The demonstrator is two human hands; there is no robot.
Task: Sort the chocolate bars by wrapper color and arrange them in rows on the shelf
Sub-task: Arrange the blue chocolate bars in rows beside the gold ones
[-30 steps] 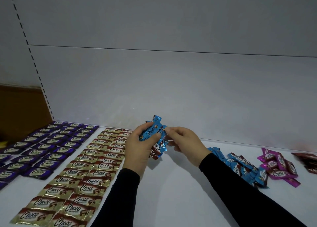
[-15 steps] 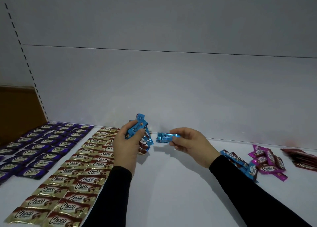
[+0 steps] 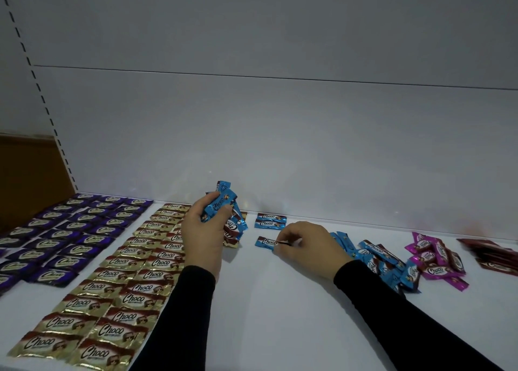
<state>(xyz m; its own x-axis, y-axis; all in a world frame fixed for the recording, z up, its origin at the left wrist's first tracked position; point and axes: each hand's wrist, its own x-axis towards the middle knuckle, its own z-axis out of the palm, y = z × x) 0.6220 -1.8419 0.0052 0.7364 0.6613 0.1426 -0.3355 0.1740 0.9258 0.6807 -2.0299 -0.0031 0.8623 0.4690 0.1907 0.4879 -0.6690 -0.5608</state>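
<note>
My left hand [image 3: 206, 234] grips a bunch of blue chocolate bars [image 3: 224, 206] above the white shelf [image 3: 266, 300]. My right hand [image 3: 307, 244] pinches the right end of one blue bar [image 3: 265, 242] that lies flat on the shelf. Two more blue bars [image 3: 270, 220] lie in a column just behind it, near the back wall. Rows of gold bars [image 3: 123, 275] and purple bars [image 3: 70, 230] cover the left of the shelf.
Right of my right forearm sits a loose heap of blue bars [image 3: 384, 261], then a heap of pink bars [image 3: 434, 261], then dark red bars [image 3: 493, 255] at the far right. A brown panel [image 3: 30, 174] stands beyond the shelf's left upright.
My right hand has drawn one blue bar out of the bunch, carried it right and down, and laid it on the shelf in front of two others. My left hand kept the bunch.
</note>
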